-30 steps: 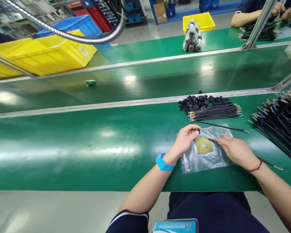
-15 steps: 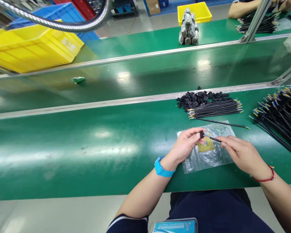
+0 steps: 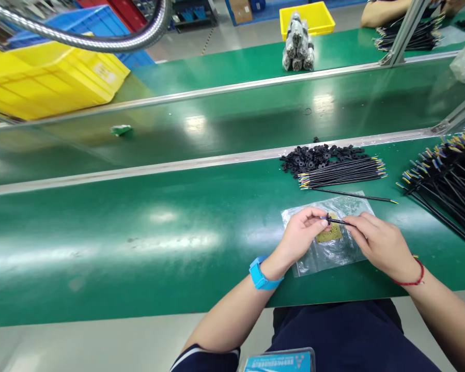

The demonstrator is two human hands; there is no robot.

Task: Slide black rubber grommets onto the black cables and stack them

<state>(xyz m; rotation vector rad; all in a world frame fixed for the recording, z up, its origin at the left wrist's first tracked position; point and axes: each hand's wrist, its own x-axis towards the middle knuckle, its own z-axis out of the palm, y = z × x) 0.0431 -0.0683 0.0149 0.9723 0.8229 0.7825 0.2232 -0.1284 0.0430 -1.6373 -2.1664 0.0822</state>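
My left hand [image 3: 304, 231] pinches a small black rubber piece [image 3: 328, 219] at the end of a black cable [image 3: 338, 222]. My right hand [image 3: 380, 243] is closed around that cable, a short way to the right. The cable's end passes into the piece, and its coloured wires are largely hidden by my left fingers. Beneath both hands lies a clear plastic bag [image 3: 308, 262] with a yellow sponge-like square [image 3: 329, 235] on it. Just behind, a single black cable [image 3: 356, 196] rests near a bundle of cables [image 3: 344, 173] with stripped coloured ends.
A heap of small black pieces [image 3: 313, 159] sits behind the bundle. A large pile of cables [image 3: 457, 181] fills the right side. A metal rail [image 3: 201, 162] runs along the bench. Yellow crates [image 3: 54, 77] stand at back left. A co-worker's arm [image 3: 383, 13] shows at top right.
The cable has moved left into the black piece; the blue wire between them no longer shows. My hands are closer together, and the piece is turned edge-on.
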